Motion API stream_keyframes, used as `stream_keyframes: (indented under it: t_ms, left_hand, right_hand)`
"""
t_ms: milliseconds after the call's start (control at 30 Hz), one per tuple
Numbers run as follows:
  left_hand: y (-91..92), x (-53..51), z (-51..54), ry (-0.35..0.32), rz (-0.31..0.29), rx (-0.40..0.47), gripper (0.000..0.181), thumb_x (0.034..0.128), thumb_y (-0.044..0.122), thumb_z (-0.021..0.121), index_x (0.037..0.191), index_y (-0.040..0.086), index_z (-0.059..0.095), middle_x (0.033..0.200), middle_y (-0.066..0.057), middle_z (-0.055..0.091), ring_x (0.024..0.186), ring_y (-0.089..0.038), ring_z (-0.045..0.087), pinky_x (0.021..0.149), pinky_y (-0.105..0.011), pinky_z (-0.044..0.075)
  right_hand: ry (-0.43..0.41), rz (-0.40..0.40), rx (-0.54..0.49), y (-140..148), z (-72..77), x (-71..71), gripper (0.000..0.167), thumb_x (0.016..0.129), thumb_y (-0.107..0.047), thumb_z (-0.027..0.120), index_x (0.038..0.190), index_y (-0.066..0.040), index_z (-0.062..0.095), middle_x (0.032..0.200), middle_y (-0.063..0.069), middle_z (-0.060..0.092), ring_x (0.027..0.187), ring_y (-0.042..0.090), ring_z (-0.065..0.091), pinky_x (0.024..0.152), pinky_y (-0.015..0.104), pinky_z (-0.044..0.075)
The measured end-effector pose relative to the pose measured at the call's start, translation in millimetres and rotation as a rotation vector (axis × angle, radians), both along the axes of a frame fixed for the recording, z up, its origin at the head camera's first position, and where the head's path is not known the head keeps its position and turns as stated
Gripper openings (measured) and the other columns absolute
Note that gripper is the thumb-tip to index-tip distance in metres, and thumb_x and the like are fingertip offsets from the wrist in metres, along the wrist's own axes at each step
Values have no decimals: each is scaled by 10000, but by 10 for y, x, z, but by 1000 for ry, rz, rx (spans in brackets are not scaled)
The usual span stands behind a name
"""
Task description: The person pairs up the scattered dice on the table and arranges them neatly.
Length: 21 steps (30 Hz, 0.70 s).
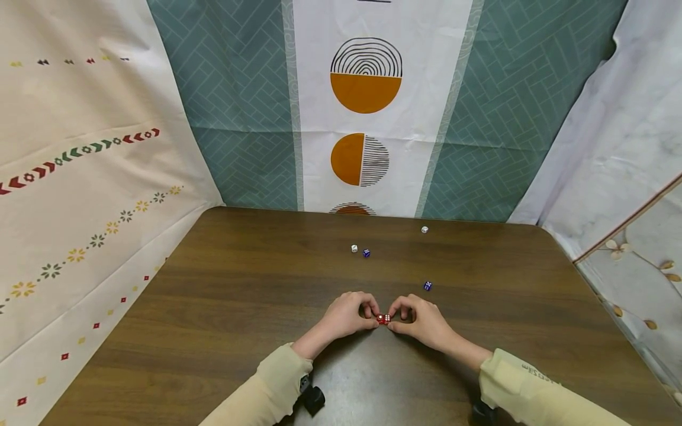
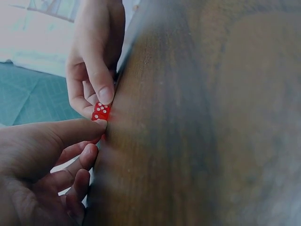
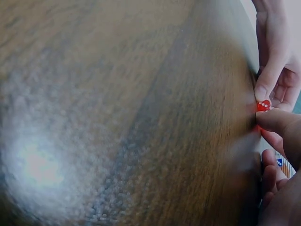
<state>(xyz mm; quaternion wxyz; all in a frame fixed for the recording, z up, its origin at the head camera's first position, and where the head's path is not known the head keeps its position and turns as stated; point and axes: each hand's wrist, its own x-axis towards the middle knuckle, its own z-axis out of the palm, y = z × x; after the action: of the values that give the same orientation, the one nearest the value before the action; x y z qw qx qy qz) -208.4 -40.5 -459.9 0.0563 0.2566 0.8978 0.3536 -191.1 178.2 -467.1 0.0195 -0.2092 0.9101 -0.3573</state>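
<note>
Two red dice (image 1: 386,319) with white pips sit against each other on the brown table, between the two hands. From the left side, my left hand (image 1: 347,315) pinches one die with thumb and forefinger. The right hand (image 1: 425,322) pinches the other from the right in the same way. In the left wrist view a red die (image 2: 102,108) shows several white pips, and the fingertips of both hands cover parts of the pair. Seen from the right wrist, a red die (image 3: 264,105) shows between the two thumbs; the rest is hidden.
Farther back on the table (image 1: 256,260) a white die (image 1: 354,248) lies close to a blue die (image 1: 366,253). Another white die (image 1: 424,229) is near the back edge. A second blue die (image 1: 428,286) lies just beyond the right hand. Patterned cloths (image 1: 245,118) hang around the table.
</note>
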Motion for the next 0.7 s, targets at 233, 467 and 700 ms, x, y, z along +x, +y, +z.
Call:
stream_keyframes:
  t_ms: [233, 467, 700]
  left_hand:
    - [-3, 0, -10, -6, 8, -15, 126, 802, 199, 821, 858, 175, 711, 735, 58, 636, 633, -6, 476, 595, -191, 370]
    - [-2, 8, -3, -14, 11, -16, 129, 800, 202, 823, 855, 174, 709, 743, 53, 647, 639, 1, 482, 606, -190, 375]
    - [-9, 9, 7, -20, 15, -17, 127, 806, 204, 818, 862, 175, 708, 754, 52, 642, 642, -12, 473, 605, -194, 370]
  right_hand:
    - [-56, 35, -61, 45, 52, 1, 219, 815, -235, 810, 995, -198, 691, 833, 6, 588, 647, 64, 448, 584, 210, 386]
    - [-46, -69, -97, 210, 239, -128, 240, 862, -258, 769, 1061, -149, 690, 838, 0, 596, 634, 58, 482, 557, 230, 412]
    - [78, -263, -105, 462, 351, -360, 232, 888, -211, 745, 1087, -104, 691, 884, 44, 627, 745, 90, 533, 670, 213, 443]
